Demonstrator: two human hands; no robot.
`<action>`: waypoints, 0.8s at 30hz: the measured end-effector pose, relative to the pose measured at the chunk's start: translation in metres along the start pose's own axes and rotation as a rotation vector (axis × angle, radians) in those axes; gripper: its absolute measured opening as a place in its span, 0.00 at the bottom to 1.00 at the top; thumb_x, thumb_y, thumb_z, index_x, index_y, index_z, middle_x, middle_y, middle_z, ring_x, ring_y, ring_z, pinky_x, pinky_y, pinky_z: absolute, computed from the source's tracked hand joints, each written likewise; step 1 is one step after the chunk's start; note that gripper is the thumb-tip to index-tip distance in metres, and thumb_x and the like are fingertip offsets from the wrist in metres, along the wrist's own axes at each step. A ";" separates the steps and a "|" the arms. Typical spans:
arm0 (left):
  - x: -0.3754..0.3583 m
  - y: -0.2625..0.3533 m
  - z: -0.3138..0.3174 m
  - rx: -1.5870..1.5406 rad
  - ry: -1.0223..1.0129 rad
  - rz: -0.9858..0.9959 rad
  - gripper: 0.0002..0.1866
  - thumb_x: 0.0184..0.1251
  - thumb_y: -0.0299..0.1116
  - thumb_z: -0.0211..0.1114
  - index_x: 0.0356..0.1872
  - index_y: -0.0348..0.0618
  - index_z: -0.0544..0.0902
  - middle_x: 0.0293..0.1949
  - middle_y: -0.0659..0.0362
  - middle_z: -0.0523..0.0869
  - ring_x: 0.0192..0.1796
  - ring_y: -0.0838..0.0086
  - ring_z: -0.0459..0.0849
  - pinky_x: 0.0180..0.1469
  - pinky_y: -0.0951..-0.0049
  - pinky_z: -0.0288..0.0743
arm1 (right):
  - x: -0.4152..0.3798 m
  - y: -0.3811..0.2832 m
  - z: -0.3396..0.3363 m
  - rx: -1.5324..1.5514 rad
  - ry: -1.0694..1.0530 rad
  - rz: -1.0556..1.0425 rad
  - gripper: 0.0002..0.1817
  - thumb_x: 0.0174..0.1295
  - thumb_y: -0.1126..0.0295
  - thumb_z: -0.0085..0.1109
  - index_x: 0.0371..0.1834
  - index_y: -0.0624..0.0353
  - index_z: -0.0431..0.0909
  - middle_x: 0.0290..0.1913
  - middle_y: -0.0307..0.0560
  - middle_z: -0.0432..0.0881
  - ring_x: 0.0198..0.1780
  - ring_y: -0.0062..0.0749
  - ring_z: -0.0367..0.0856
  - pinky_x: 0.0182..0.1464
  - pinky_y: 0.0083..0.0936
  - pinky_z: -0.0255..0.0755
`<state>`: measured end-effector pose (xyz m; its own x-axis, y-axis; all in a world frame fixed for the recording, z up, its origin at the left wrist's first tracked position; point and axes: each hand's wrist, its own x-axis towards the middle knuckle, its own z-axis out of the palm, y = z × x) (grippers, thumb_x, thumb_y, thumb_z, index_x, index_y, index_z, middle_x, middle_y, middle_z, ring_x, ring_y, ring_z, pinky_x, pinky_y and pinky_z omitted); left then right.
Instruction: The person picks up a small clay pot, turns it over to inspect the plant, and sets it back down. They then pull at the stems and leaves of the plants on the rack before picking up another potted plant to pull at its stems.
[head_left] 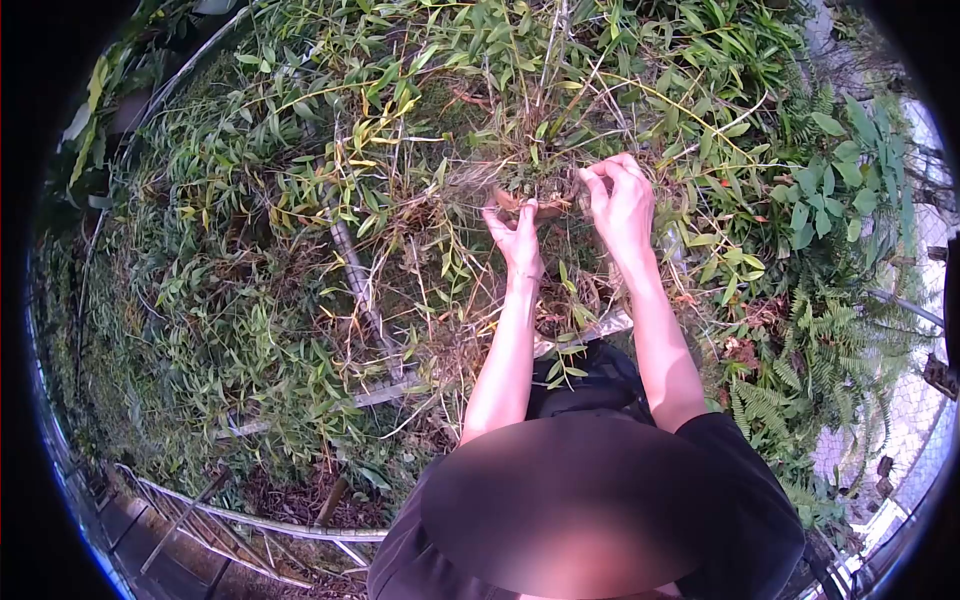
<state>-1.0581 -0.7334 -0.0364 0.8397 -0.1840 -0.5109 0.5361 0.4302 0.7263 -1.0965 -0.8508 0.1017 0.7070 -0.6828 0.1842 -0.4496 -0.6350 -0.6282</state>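
Observation:
My left hand [516, 243] reaches into the plants, thumb and fingers around a narrow brown piece [548, 204] that looks like bark or wood. Dry, thin roots and stems [478, 182] tangle just beyond it. To the right, my right hand [624, 207] is closed in a pinch, fingertips together at the edge of the same clump. Whatever is between those fingertips is too small to make out. Leafy green stems [540, 130] rise from the clump in front of both hands.
Dense foliage [240, 200] spreads across the left. A grey post [355, 275] and a rail [380, 395] run through it. Ferns [800, 370] grow at the right beside pale paving [850, 450]. A metal railing [270, 525] curves along the lower left. A black bag [590, 380] is close to my body.

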 end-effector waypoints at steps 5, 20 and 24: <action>0.005 -0.001 -0.007 0.037 -0.003 -0.035 0.33 0.64 0.28 0.74 0.65 0.54 0.65 0.47 0.62 0.80 0.42 0.79 0.81 0.38 0.76 0.73 | 0.031 0.032 -0.097 0.323 0.428 0.243 0.17 0.72 0.59 0.60 0.44 0.66 0.82 0.35 0.48 0.87 0.33 0.30 0.85 0.33 0.28 0.76; 0.024 -0.044 -0.025 0.131 -0.104 0.172 0.45 0.65 0.23 0.70 0.78 0.54 0.54 0.58 0.57 0.74 0.55 0.72 0.78 0.54 0.71 0.77 | 0.007 -0.003 0.054 -0.253 -0.351 -0.134 0.11 0.60 0.66 0.68 0.41 0.61 0.88 0.47 0.53 0.85 0.43 0.47 0.87 0.44 0.40 0.80; 0.028 -0.055 -0.035 0.183 -0.158 0.164 0.47 0.66 0.18 0.67 0.80 0.50 0.49 0.60 0.58 0.74 0.53 0.73 0.80 0.55 0.73 0.79 | 0.001 0.015 0.080 -0.187 -0.280 -0.144 0.08 0.61 0.68 0.66 0.34 0.62 0.88 0.38 0.51 0.83 0.42 0.48 0.86 0.45 0.40 0.79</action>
<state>-1.0672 -0.7314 -0.1068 0.9119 -0.2667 -0.3120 0.3864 0.3015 0.8717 -1.0592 -0.8319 0.0323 0.8807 -0.4728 0.0303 -0.4084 -0.7900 -0.4574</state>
